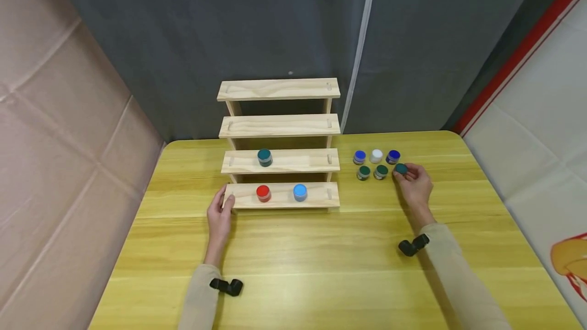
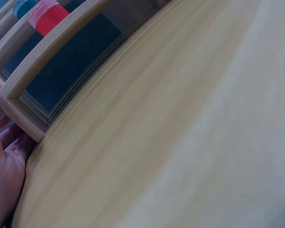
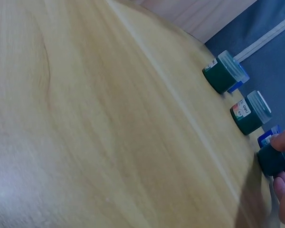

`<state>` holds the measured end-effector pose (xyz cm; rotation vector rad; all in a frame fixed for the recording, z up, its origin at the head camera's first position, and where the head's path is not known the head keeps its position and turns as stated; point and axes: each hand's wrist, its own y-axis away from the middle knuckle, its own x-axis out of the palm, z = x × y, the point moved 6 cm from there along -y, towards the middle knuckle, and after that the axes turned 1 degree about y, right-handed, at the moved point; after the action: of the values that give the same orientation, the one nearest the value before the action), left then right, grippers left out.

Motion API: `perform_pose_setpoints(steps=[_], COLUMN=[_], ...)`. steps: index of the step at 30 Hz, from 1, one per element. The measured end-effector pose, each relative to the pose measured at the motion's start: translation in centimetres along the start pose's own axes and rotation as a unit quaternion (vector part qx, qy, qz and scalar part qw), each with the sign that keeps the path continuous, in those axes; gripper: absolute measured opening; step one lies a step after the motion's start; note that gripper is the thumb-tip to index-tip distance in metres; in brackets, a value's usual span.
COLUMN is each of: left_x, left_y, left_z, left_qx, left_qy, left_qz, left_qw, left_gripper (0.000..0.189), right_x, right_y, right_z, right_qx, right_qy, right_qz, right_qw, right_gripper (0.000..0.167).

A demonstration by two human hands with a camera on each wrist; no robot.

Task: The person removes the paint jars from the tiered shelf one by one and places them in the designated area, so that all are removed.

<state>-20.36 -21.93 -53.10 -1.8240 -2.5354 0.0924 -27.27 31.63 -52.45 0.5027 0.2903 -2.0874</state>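
Observation:
A wooden stepped rack (image 1: 279,160) with several tiers stands at the table's back. My left hand (image 1: 220,211) grips the left end of its lowest tier, thumb on the board; in the left wrist view, fingers (image 2: 20,142) lie behind the end support. On that tier sit a red-lidded jar (image 1: 263,193) and a light blue jar (image 1: 300,192). A dark teal jar (image 1: 264,157) stands one tier higher. To the right of the rack, my right hand (image 1: 416,186) pinches another dark teal jar (image 3: 271,160) between thumb and fingers, beside a group of small paint jars.
In that group, two green-lidded jars (image 1: 380,171) form the front row. Behind them are a blue jar (image 1: 359,157), a white-lidded jar (image 1: 376,155) and a dark blue jar (image 1: 393,156). A grey curtain (image 1: 257,24) hangs behind the wooden table (image 1: 293,269).

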Motion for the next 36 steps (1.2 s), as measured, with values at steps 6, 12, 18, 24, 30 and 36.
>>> perform_pose_setpoints(steps=[6, 12, 18, 24, 30, 36], left_x=[0.1, 0.0, 0.0, 0.0, 0.0, 0.0], left_y=[0.0, 0.1, 0.1, 0.1, 0.2, 0.2], left_z=[0.0, -0.4, -0.6, -0.5, -0.4, -0.4], left_qx=[0.002, 0.005, 0.010, 0.012, 0.011, 0.009], left_qy=[0.006, -0.001, -0.011, -0.011, -0.011, -0.010], left_qz=[0.000, -0.004, -0.003, -0.004, -0.005, -0.002], left_qw=[1.0000, 1.0000, 0.9999, 0.9999, 0.9999, 0.9999], left_gripper=[0.047, 0.047, 0.047, 0.047, 0.046, 0.047], right_x=[-0.1, -0.9, -1.2, -0.5, 0.5, 1.5], right_y=[0.0, 0.4, 1.2, 2.4, 3.5, 5.0], right_z=[-0.7, 1.2, 5.1, 8.4, 11.2, 13.5], right_qx=[0.014, -0.035, -0.110, -0.131, -0.128, -0.153], right_qy=[-0.004, -0.049, -0.096, -0.121, -0.181, -0.235], right_qz=[-0.006, -0.046, -0.064, -0.042, -0.004, 0.017], right_qw=[0.9999, 0.9971, 0.9871, 0.9830, 0.9752, 0.9597], right_gripper=[0.047, 0.049, 0.046, 0.045, 0.046, 0.043])
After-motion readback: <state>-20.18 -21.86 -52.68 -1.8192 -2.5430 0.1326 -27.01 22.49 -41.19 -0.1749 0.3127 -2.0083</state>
